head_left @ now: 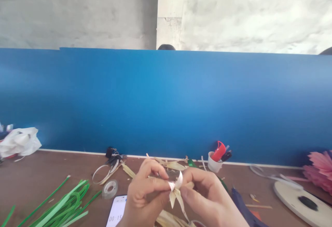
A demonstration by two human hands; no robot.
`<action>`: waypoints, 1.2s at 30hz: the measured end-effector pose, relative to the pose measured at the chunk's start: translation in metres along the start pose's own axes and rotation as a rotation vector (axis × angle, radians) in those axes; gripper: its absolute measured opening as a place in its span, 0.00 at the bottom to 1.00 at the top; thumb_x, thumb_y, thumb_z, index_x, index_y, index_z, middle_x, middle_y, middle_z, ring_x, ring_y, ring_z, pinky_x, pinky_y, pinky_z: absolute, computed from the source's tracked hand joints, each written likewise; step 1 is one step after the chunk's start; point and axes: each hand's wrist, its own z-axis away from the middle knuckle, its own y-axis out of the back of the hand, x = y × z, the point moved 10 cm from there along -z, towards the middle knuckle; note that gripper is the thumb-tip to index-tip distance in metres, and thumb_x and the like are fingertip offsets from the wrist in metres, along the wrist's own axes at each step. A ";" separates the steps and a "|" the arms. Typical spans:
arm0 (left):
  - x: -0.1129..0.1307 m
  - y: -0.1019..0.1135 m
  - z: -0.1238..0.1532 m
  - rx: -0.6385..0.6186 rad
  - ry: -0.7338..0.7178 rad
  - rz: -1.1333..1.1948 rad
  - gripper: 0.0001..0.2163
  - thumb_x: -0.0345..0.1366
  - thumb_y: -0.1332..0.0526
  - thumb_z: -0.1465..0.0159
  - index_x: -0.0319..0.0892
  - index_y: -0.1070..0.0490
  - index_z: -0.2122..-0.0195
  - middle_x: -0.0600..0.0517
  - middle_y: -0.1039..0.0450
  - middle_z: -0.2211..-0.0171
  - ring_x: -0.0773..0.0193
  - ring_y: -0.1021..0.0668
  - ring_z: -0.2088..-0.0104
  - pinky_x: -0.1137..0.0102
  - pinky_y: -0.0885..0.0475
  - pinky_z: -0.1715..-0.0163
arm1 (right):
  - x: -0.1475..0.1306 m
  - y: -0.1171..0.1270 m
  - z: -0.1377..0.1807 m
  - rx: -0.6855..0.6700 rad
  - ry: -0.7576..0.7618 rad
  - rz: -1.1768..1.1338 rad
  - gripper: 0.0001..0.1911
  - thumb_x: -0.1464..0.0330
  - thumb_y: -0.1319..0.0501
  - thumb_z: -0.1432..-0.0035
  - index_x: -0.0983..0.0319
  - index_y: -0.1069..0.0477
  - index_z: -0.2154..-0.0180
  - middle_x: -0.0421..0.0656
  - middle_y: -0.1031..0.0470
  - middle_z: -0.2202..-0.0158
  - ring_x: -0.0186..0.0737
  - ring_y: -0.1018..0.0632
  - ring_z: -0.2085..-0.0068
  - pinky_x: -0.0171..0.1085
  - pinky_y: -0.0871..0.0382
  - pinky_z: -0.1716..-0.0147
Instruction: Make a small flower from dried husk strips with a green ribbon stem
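Pale folded leaf strip (176,189), pinched upright.

Before us on the bench (38,178), strips (62,206) lie left, a cup (214,164) right, a partition (166,102) behind.

Both hands, left hand (145,196) & right hand (207,199), pinch pale leaf strip (177,189).

Phone (116,213) half behind left hand (145,197), lower end off-frame.
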 end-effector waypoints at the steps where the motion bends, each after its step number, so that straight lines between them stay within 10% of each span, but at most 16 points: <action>1: 0.000 0.000 0.000 -0.002 0.000 -0.012 0.08 0.27 0.37 0.41 0.49 0.22 0.67 0.51 0.32 0.68 0.61 0.28 0.65 0.66 0.32 0.66 | -0.002 0.000 0.001 0.009 -0.002 0.000 0.16 0.58 0.35 0.51 0.63 0.33 0.79 0.33 0.43 0.83 0.28 0.44 0.80 0.31 0.51 0.82; 36: 0.021 -0.004 -0.003 -0.060 -0.175 -0.293 0.09 0.24 0.39 0.41 0.45 0.24 0.65 0.49 0.30 0.69 0.60 0.28 0.66 0.65 0.31 0.67 | -0.006 0.008 0.007 0.099 -0.091 -0.029 0.16 0.60 0.37 0.49 0.62 0.33 0.82 0.32 0.45 0.86 0.27 0.46 0.83 0.31 0.52 0.83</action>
